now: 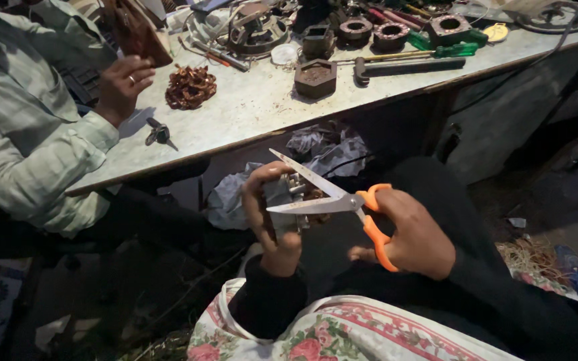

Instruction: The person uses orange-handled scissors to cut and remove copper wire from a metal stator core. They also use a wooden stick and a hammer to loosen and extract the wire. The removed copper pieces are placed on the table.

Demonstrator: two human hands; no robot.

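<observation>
Here we are, looking down at the lap: the right hand (417, 242) is wrapped through the orange loops of a pair of scissors (332, 200), blades parted wide in a V, one tip up toward the table edge, the other lying nearly level. The left hand (270, 217) is curled tight around a small metal part (294, 194), with what looks like copper winding at its far side, held just in front of the knees and right between those open blades. To my eye, doing this cut well means keeping that left thumb and the fingertips clear of the lower blade, holding the part steady, and biting with the inner section of the blades rather than the tips. Up on the grey table (249, 110) lies a loose tangle of copper wire (190, 86), a dark hexagonal block (316, 77) and a green-handled screwdriver (436, 51), and a small key (158, 133) near the edge. At the left sits another person in a pale striped shirt, their hand (123, 85) raised by a brown wallet-like object (135, 30). As for packages and labels, I see none readable; only crumpled grey plastic bags (322, 150) bunched under the table, and a floral-printed cloth (342, 331) across the lap.
</observation>
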